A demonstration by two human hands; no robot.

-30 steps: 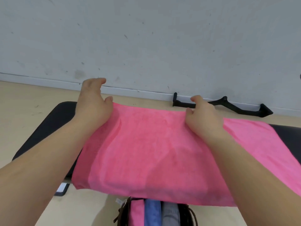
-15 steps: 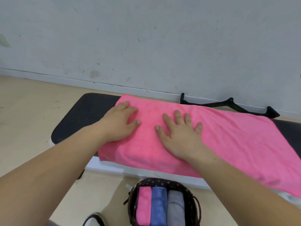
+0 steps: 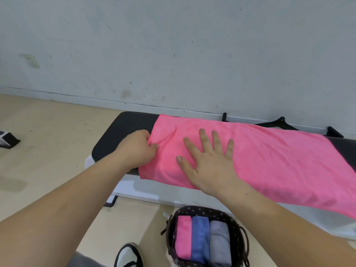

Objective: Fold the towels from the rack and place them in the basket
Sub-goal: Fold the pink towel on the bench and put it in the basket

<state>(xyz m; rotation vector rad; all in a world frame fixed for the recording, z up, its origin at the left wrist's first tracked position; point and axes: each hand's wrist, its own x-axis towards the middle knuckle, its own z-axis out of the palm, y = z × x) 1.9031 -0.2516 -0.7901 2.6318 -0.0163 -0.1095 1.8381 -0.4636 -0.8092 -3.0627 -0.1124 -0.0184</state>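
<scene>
A pink towel, folded lengthwise, lies along a black padded bench. At the towel's left end my left hand pinches the edge, bunching the cloth a little. Flat on the towel just right of it, fingers spread, lies my right hand. Below the bench on the floor stands a dark patterned basket holding three folded towels side by side: pink, blue and grey.
A grey wall rises right behind the bench. A black metal frame lies on the floor against it. A black and white shoe is beside the basket. A small dark object sits at the far left on the beige floor.
The towel was laid down on the bench and smoothed with both palms. Since then my left hand has slid to the left edge and closed on it; my right hand stays flat.
</scene>
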